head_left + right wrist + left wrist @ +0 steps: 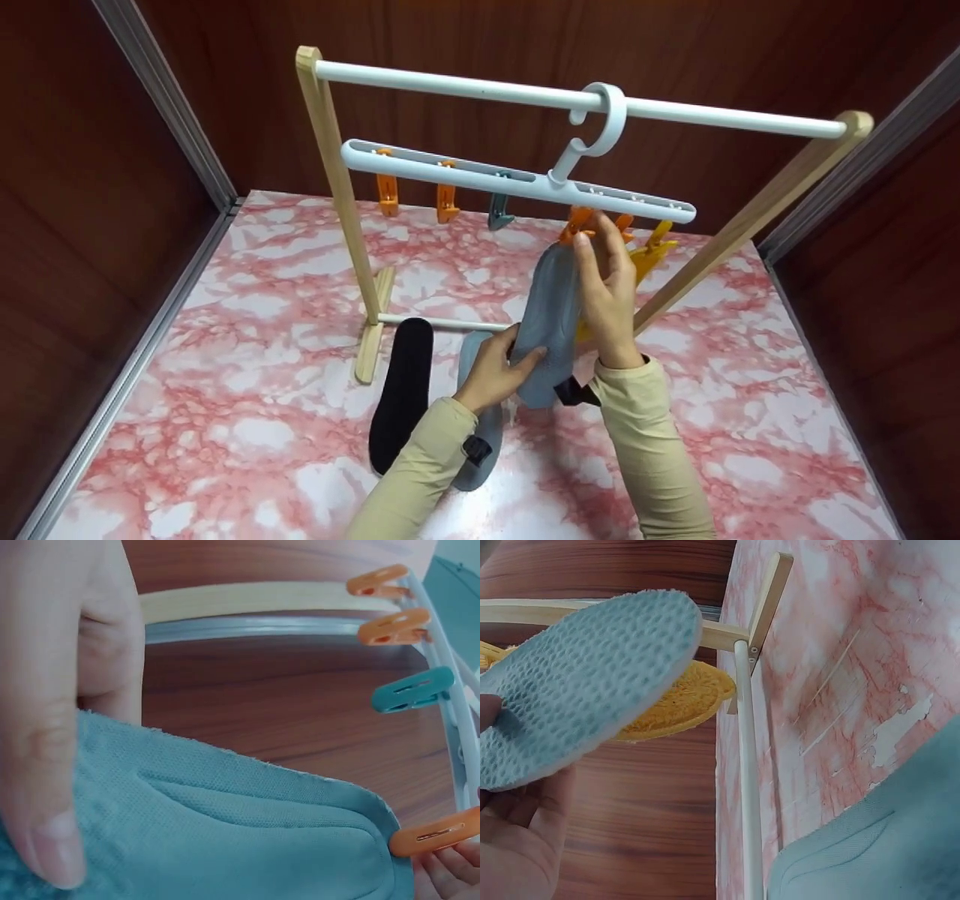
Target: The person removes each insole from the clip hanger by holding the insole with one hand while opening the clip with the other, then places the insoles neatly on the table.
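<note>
A grey-blue insole (551, 315) hangs slanted below the white hanger (465, 174). My left hand (495, 371) holds its lower part, thumb on the dimpled face and fingers behind, as the left wrist view also shows. At its upper end, my right hand (609, 289) pinches an orange clothespin (576, 223) between thumb and fingers. In the right wrist view this orange clothespin (435, 832) sits on the insole's edge. Behind my right hand hangs a fuzzy yellow insole (686, 701), partly hidden.
A wooden rack with a white rail (465, 84) carries the hanger. Two orange clothespins (387, 193) and a green clothespin (499, 201) dangle at its left. A black insole (405, 390) and another grey-blue insole (480, 469) lie on the pink marbled surface (247, 390).
</note>
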`<move>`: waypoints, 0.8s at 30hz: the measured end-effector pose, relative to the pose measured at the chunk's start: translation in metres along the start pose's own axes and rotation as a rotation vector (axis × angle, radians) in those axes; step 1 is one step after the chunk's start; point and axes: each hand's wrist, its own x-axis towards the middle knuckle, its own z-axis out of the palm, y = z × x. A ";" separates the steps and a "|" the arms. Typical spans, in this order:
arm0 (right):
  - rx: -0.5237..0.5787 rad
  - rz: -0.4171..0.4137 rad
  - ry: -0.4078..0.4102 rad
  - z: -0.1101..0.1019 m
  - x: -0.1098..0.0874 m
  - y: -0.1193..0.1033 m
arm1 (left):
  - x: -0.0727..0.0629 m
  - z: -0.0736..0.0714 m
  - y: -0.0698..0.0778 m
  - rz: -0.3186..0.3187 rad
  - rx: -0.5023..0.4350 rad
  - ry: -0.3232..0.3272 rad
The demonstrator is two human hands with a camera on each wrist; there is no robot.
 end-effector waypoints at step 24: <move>0.191 0.043 0.043 0.000 0.008 0.004 | -0.002 -0.008 0.032 -0.030 -0.042 0.029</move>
